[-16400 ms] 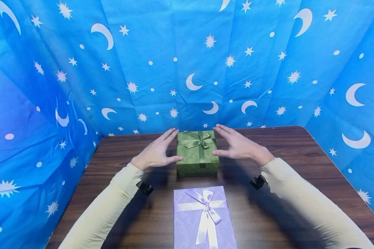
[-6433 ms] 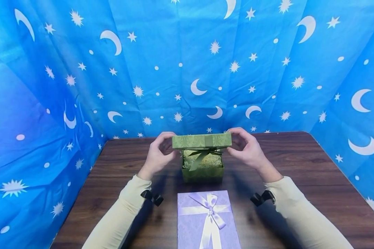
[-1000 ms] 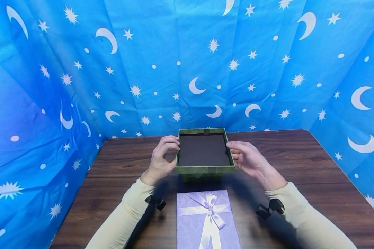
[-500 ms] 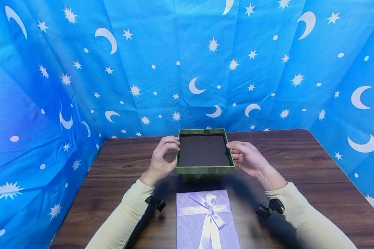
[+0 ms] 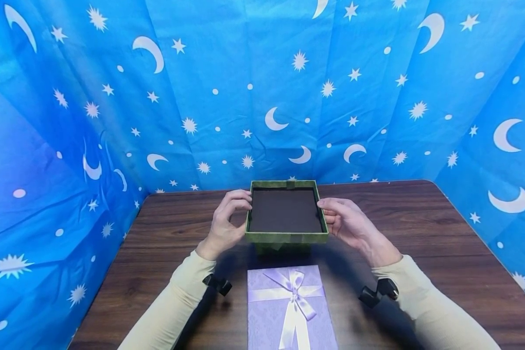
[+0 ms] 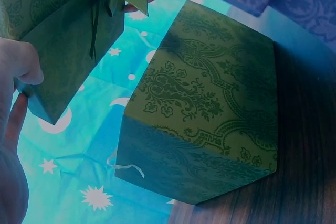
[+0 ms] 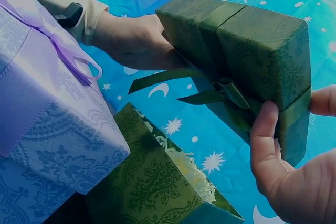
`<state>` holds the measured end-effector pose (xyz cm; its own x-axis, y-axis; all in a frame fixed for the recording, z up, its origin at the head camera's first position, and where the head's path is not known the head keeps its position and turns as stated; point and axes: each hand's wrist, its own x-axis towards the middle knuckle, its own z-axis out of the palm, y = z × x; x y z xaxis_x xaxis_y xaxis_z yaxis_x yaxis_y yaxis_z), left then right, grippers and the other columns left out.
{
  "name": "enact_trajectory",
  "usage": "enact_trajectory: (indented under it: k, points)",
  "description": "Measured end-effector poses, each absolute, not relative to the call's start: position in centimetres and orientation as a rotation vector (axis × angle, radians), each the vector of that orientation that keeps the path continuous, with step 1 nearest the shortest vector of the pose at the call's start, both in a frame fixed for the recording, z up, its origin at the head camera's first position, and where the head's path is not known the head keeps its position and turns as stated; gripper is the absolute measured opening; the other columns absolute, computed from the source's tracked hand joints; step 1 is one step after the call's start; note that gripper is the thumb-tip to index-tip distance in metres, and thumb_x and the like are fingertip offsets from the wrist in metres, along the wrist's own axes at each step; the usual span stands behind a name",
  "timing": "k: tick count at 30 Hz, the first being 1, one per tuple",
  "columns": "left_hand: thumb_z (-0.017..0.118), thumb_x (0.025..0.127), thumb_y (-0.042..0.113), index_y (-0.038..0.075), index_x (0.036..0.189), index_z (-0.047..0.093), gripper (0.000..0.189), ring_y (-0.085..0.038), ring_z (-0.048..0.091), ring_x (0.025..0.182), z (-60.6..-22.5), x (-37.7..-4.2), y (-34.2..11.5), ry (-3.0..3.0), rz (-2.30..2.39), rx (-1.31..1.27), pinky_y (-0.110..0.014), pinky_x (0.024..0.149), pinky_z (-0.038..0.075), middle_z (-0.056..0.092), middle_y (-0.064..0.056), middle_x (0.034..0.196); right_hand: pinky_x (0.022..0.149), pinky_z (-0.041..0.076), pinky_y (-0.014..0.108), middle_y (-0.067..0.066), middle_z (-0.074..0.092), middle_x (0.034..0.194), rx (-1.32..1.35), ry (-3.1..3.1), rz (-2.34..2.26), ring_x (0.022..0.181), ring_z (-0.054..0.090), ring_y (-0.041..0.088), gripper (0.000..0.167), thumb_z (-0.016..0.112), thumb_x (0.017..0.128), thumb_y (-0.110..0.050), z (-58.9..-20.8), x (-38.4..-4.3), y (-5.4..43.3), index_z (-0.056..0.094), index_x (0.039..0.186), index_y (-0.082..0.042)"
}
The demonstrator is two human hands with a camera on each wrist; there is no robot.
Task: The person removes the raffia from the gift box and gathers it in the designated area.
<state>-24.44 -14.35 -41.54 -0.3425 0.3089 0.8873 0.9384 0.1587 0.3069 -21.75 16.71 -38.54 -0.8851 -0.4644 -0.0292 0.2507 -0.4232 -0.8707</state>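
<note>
My left hand (image 5: 225,226) and right hand (image 5: 354,228) hold a green gift-box lid (image 5: 287,237) by its opposite sides. Its dark inside faces up toward the head camera. Beneath it, the green box base (image 5: 282,249) stands on the table, mostly hidden in the head view. In the right wrist view, a green ribbon bow (image 7: 231,93) hangs from the lid's outer face, and pale shredded filler (image 7: 189,166) shows in the base. The left wrist view shows the base's patterned side (image 6: 205,87), apart from the lid.
A lilac gift box (image 5: 262,323) with a satin bow sits nearer to me, in front of the green base. The dark wooden table (image 5: 166,233) backs onto a blue curtain (image 5: 227,58) with moons and stars, which also runs along both sides.
At first the lid was on the green box, with a hand at each side. Later both hands held it raised and tilted; now its inside faces up. Over the last second it barely moves.
</note>
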Motion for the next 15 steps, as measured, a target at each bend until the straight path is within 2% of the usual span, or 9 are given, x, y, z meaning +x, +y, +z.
enact_trajectory:
  k: [15]
  points:
    - [0.072, 0.073, -0.012, 0.001, 0.097, 0.061, 0.03, -0.044, 0.053, 0.111, -41.58, -24.49, -14.24, -1.766, -1.167, -1.194, -0.036, 0.103, 0.047, 0.057, -0.022, 0.109, 0.069, 0.061, 0.028, 0.003, 0.071, 0.083, -0.266, 1.353, -2.39, 0.07, 0.066, 0.01, 0.018, 0.049, 0.099, -0.006, -38.54, -21.67, 16.63, 0.067, 0.096, -0.006]
